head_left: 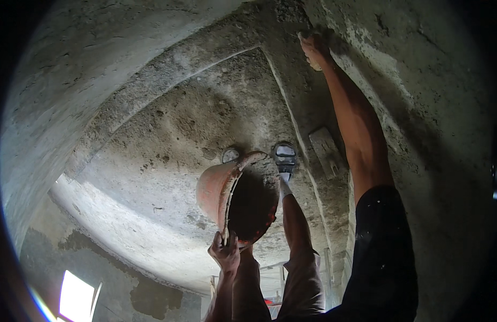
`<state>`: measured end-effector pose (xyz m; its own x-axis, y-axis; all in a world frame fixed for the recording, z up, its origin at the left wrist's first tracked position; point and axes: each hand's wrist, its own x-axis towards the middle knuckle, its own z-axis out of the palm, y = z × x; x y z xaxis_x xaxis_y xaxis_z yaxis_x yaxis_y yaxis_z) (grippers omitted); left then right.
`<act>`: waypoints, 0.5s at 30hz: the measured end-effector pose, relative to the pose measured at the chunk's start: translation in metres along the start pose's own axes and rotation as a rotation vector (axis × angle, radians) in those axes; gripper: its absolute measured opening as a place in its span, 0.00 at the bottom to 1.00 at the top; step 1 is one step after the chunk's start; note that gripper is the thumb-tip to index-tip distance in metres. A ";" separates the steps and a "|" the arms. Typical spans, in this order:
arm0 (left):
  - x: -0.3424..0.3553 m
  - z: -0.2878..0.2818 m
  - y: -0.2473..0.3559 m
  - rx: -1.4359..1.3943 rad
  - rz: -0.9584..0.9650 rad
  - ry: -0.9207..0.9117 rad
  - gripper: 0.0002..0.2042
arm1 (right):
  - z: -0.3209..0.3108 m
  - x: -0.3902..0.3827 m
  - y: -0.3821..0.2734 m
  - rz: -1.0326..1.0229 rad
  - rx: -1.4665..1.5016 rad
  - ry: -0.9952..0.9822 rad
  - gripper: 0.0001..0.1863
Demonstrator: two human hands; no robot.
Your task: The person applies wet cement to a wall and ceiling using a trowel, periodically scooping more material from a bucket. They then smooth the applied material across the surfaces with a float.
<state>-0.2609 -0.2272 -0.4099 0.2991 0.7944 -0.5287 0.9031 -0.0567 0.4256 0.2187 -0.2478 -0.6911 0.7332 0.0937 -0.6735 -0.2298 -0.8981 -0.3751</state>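
Note:
My left hand (225, 252) grips the lower rim of a worn reddish bucket (210, 196). The bucket is tilted on its side, and its dark, crusted inside faces right. My right arm stretches far up to the corner beside the right wall, where my right hand (314, 51) is closed. Whatever it holds is too dark and small to name. Wet-looking grey mortar (291, 13) lies in the corner close to that hand. A rectangular float (328, 152) rests on the strip beside the right wall, apart from both hands.
My sandalled foot (285, 156) stands on the rough, crumb-strewn floor (173, 129), right of the bucket. The other foot (231, 155) is mostly behind it. Plastered walls rise at the left (61, 107) and right (436, 96). A bright window (77, 295) shows at lower left.

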 end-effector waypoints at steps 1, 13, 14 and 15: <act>0.000 -0.002 0.000 -0.009 -0.004 0.002 0.11 | 0.005 0.002 -0.002 -0.031 0.159 0.136 0.36; -0.003 -0.011 -0.005 -0.052 -0.019 0.055 0.11 | 0.021 -0.098 0.032 -0.294 -0.369 0.264 0.34; -0.003 -0.011 0.000 -0.036 -0.012 0.055 0.12 | 0.018 -0.114 0.033 -0.295 -0.260 0.180 0.29; -0.005 -0.010 0.000 -0.047 0.001 0.049 0.12 | 0.017 -0.129 0.031 -0.296 -0.151 0.098 0.25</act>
<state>-0.2655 -0.2251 -0.4003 0.2837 0.8233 -0.4916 0.8869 -0.0304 0.4610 0.1064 -0.2808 -0.6267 0.8135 0.3248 -0.4823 0.0943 -0.8921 -0.4418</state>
